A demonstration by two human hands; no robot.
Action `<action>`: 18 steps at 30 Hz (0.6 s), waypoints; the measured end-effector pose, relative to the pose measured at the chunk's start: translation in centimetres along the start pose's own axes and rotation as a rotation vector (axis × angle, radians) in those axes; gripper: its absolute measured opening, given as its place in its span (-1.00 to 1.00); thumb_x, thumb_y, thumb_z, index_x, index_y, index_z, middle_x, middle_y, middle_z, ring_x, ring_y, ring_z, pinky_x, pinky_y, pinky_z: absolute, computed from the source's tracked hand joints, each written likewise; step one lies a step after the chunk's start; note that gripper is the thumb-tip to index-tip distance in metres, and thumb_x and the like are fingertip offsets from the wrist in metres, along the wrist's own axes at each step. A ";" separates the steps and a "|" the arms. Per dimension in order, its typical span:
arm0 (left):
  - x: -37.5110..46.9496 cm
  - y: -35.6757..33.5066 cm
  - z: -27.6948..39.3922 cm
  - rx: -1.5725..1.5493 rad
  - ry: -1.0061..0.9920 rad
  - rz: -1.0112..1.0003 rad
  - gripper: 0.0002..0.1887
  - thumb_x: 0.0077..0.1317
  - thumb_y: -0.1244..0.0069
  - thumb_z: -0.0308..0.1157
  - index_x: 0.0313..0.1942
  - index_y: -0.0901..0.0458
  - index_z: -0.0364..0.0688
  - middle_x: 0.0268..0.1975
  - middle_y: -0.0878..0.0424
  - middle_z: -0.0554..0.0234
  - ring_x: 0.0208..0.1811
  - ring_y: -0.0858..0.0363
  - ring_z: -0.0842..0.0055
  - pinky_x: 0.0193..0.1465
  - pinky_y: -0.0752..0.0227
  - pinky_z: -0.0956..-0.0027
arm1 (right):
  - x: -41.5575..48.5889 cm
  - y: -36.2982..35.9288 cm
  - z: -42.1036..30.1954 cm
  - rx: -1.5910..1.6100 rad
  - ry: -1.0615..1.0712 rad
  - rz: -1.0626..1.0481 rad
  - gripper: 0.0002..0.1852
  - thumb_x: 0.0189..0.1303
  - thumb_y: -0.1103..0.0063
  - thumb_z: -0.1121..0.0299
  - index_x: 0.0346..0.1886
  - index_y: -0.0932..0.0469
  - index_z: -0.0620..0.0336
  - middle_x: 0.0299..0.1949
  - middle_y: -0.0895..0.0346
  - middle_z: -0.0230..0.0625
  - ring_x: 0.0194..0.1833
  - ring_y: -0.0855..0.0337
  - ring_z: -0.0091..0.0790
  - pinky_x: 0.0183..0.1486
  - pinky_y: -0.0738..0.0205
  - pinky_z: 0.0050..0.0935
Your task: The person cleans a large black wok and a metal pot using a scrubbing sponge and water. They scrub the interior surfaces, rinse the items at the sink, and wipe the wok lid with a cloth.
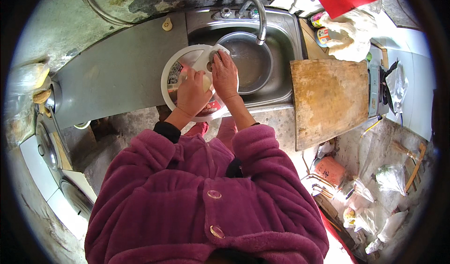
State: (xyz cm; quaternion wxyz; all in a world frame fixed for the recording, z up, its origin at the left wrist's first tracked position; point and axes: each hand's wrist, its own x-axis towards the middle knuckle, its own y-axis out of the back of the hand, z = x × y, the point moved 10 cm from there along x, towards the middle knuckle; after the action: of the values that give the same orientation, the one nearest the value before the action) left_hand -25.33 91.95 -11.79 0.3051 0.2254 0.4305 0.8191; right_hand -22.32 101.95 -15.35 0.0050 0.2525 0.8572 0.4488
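A round white-rimmed lid (165, 84), with clear panels and printed labels, is held level over the left part of the sink and the counter edge. My left hand (194, 93) grips it near the middle, around a pale rounded part that looks like a knob. Under the fingers of my right hand (224, 72) is a dark scouring pad (212, 57), pressed on the lid's white upper-right part. Just right of the lid, a grey metal basin (251, 65) with cloudy water sits inside the stainless steel sink (284, 53). The lid hides the basin's left side.
A curved faucet (262, 21) reaches over the basin. On the grey counter (123, 67) lies a small pale yellow object (167, 24). A worn wooden board (330, 98) lies right of the sink, before a gas stove (378, 88). Plastic bags (390, 178) litter the floor at right.
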 end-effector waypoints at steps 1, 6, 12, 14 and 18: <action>0.1 0.0 -0.1 -0.004 0.012 0.005 -0.53 -0.06 -0.15 -0.35 -0.09 -0.46 -0.24 -0.15 -0.41 0.02 -0.26 -0.59 0.12 -0.23 -0.52 0.18 | -0.4 0.7 -0.2 0.016 0.033 0.072 -0.59 0.25 -0.01 0.36 0.15 -0.39 0.26 0.24 -0.29 -0.05 0.26 -0.27 0.03 0.27 -0.18 -0.12; -0.2 0.5 -0.5 -0.023 0.029 0.039 -0.54 -0.06 -0.16 -0.34 -0.11 -0.46 -0.24 -0.15 -0.41 0.01 -0.27 -0.59 0.13 -0.25 -0.52 0.18 | -6.0 -1.0 -1.9 0.056 0.038 -0.184 -0.47 0.20 -0.01 0.43 0.28 -0.28 0.24 0.39 -0.08 -0.08 0.42 -0.07 -0.05 0.39 0.02 -0.09; -0.3 0.2 -0.6 -0.014 0.008 0.059 -0.56 -0.04 -0.16 -0.30 -0.12 -0.47 -0.22 -0.14 -0.41 0.00 -0.29 -0.59 0.12 -0.25 -0.52 0.17 | -2.6 0.3 1.1 0.073 -0.087 -0.002 -0.47 0.27 0.06 0.35 0.31 -0.21 0.30 0.36 -0.11 -0.02 0.34 -0.15 0.05 0.36 -0.06 -0.12; -0.4 -0.3 -0.9 -0.003 0.048 0.017 -0.57 -0.02 -0.16 -0.30 -0.13 -0.48 -0.22 -0.13 -0.42 0.01 -0.29 -0.60 0.12 -0.24 -0.53 0.17 | -1.3 0.1 1.9 0.112 -0.130 0.020 -0.47 0.27 0.05 0.35 0.30 -0.22 0.31 0.35 -0.12 0.00 0.32 -0.18 0.07 0.35 -0.07 -0.10; -0.4 0.0 -0.8 -0.011 0.039 0.029 -0.56 -0.06 -0.15 -0.34 -0.11 -0.47 -0.21 -0.11 -0.42 0.01 -0.28 -0.60 0.11 -0.22 -0.54 0.16 | -4.9 0.5 -1.2 -0.011 0.037 -0.007 -0.47 0.21 -0.01 0.37 0.27 -0.27 0.31 0.34 -0.13 0.00 0.31 -0.19 0.04 0.33 -0.09 -0.08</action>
State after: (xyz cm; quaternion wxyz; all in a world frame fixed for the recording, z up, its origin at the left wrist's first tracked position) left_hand -25.59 91.23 -12.20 0.2858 0.2142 0.4284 0.8300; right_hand -18.10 99.12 -15.27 -0.0080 0.2412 0.8555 0.4582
